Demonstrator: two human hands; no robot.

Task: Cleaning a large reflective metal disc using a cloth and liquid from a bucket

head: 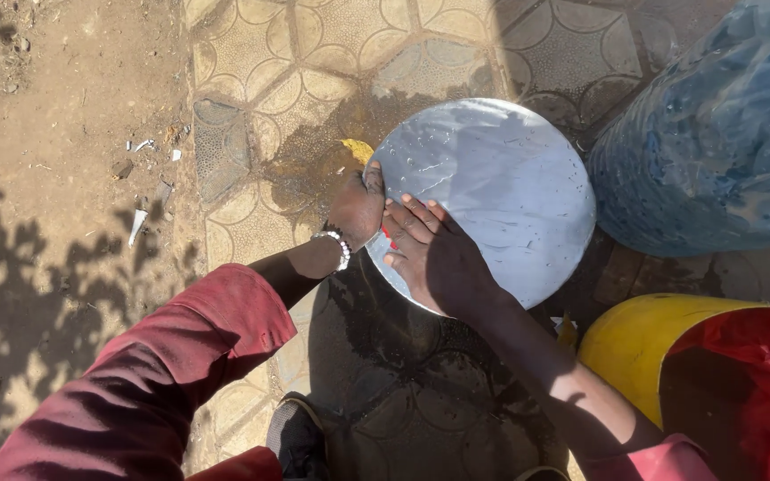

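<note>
A round silvery metal lid or tray (501, 178), wet and shiny, lies tilted over the patterned paving. My left hand (356, 207), with a white bead bracelet at the wrist, grips its left rim. My right hand (434, 254) lies flat on the disc's lower left face, fingers spread and pointing up-left. Something small and red shows between the two hands. A yellow piece (358, 150), perhaps a sponge, peeks out past the left rim.
A big blue plastic-wrapped container (715, 142) stands at the right. A yellow bucket (643, 343) with red plastic inside sits at the lower right. Wet paving (403, 392) lies below, dry dirt ground (64, 178) at the left. My shoe (300, 436) shows at the bottom.
</note>
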